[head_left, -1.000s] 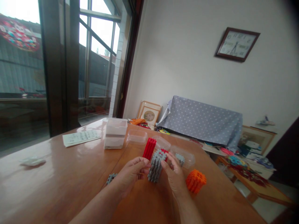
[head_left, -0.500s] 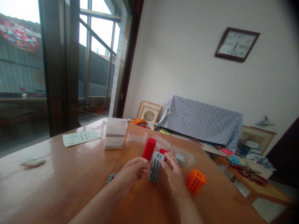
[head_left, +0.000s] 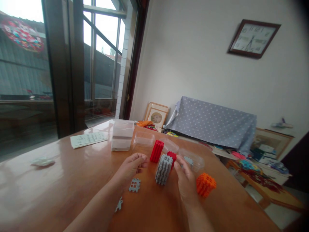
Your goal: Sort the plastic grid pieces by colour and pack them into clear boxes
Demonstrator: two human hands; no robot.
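My left hand (head_left: 135,163) hovers over the table, left of the stacks. Its fingers are curled together, and nothing shows in them. A red stack of plastic building pieces (head_left: 156,151) stands upright just right of it, apart from the fingertips. A taller-looking grey stack of notched window-shaped pieces (head_left: 164,170) stands nearer. Behind its right edge a second red stack (head_left: 172,157) is partly hidden; the fingers and thumb of my right hand (head_left: 185,175) close on its right side. Below my left hand lies a flat grey window-shaped piece (head_left: 134,185), with another grey piece (head_left: 119,204) beside my forearm.
An orange stack (head_left: 205,184) stands right of my right hand. Behind the stacks are clear plastic trays (head_left: 144,139), one holding a grey piece (head_left: 188,160). Further left are a lidded translucent box (head_left: 122,135), paper sheets (head_left: 88,139) and a small plastic packet (head_left: 42,162).
My left hand has let go of the red stack, which now stands by itself, and moved left. My right hand stays by the stacks. The camera view has shifted slightly.
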